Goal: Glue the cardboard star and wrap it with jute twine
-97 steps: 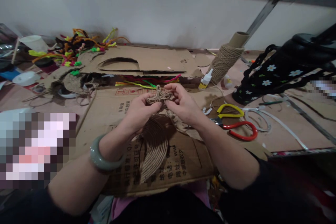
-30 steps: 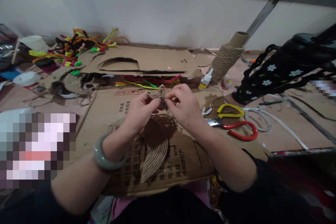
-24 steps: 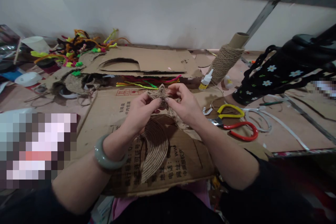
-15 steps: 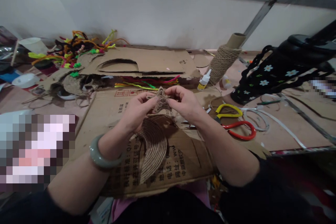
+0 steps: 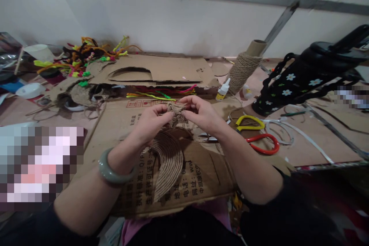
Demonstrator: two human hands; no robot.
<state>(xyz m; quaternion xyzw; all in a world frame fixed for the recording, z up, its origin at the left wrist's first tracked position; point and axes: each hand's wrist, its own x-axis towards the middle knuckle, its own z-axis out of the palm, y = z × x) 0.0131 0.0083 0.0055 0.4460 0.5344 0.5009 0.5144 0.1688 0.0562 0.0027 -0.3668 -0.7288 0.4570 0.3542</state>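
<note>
Between my two hands is a small piece made of coiled twine (image 5: pixel 175 113), held up above the cardboard. My left hand (image 5: pixel 152 121) pinches its left side between thumb and fingers. On its right side, my right hand (image 5: pixel 201 113) grips it the same way. Below them a curved, tapering piece of rows of twine (image 5: pixel 170 163) lies on a printed cardboard sheet (image 5: pixel 135 196). A grey-green bangle (image 5: pixel 115 167) circles my left wrist. The fingertips partly hide the small piece.
A twine spool (image 5: pixel 245 67) and a small glue bottle (image 5: pixel 223 90) stand behind on the right. Scissors with yellow and red handles (image 5: pixel 266 143) lie by my right forearm. A black flowered tumbler (image 5: pixel 300 77) is farther right. Colourful pipe cleaners (image 5: pixel 86 54) pile up back left.
The small twine piece has tipped, so its pointed upper end no longer stands up as high. Both hands keep hold of it. The view has shifted slightly.
</note>
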